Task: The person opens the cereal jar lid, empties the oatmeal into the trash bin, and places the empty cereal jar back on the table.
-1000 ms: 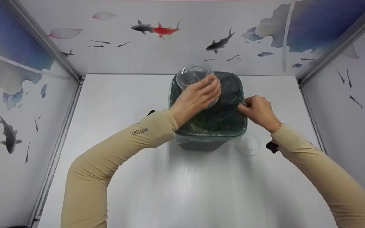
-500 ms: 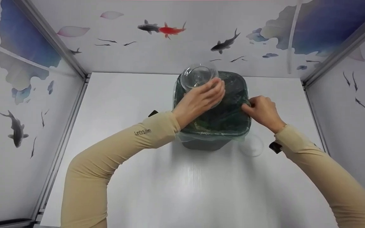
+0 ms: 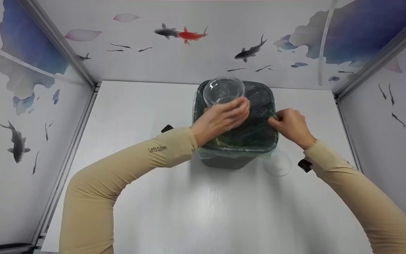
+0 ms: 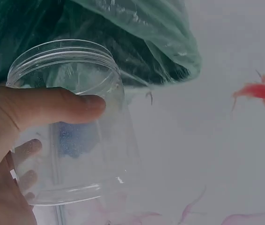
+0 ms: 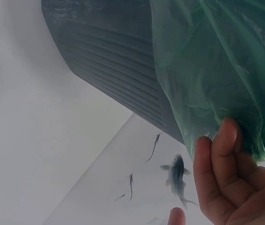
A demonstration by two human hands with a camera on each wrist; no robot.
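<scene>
My left hand (image 3: 222, 116) grips a clear plastic jar (image 3: 223, 90) over the back left of a grey bin (image 3: 228, 162). The jar is tilted. In the left wrist view its threaded mouth is near the green bag, and my thumb (image 4: 62, 107) lies across its side. A green plastic bag (image 5: 202, 61) lines the bin and folds over its rim. At the bin's right edge, my right hand (image 3: 291, 126) pinches the rim and the bag. What lies deep inside the bin is too dark to make out.
A clear round disc, like a lid (image 3: 277, 163), lies on the white table (image 3: 203, 211) just right of the bin. White panels printed with fish (image 3: 250, 49) stand at the back and both sides. The bin is close to the back panel.
The jar has tipped and come slightly lower and nearer within my left hand's grip over the bin. My right hand keeps its place on the rim. The head view has shifted a little.
</scene>
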